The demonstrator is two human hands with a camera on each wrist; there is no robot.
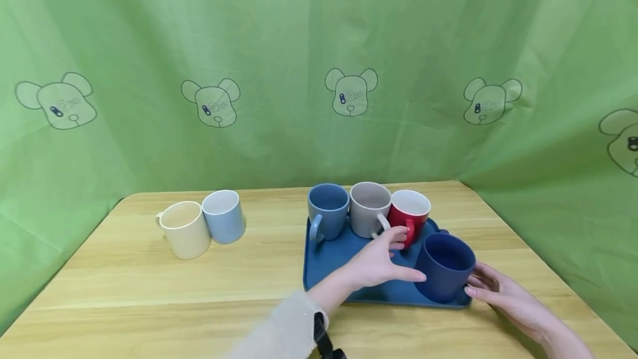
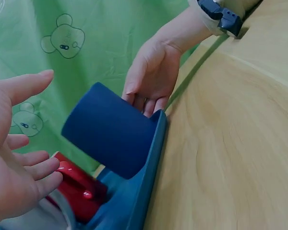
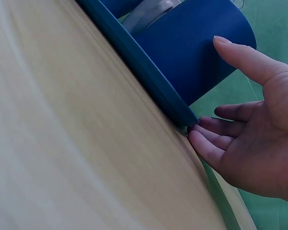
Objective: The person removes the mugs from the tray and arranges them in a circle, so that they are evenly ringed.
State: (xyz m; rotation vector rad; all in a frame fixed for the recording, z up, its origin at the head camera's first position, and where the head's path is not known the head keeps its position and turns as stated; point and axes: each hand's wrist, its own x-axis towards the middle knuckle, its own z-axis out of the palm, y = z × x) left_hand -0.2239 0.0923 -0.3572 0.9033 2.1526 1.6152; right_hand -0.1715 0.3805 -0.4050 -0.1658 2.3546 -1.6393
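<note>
A dark blue mug [image 1: 445,267] stands upright at the front right corner of a blue tray [image 1: 369,294]. My left hand [image 1: 380,262] is spread above the tray, left of that mug, holding nothing; its thumb tip overlaps the mug's side in the head view, but the left wrist view shows a gap. On the other side, my right hand [image 3: 259,124] has relaxed fingers by the tray's corner, its thumb close to the dark blue mug; whether it touches cannot be told. Behind the left fingers, a red mug [image 1: 411,212], a grey mug [image 1: 370,209] and a lighter blue mug [image 1: 328,212] stand along the tray's back.
A cream mug [image 1: 186,231] and a pale blue mug [image 1: 224,218] stand close together on the left of the wooden table [image 1: 269,270]. A green curtain [image 1: 279,126] with printed bear heads hangs behind and along both sides.
</note>
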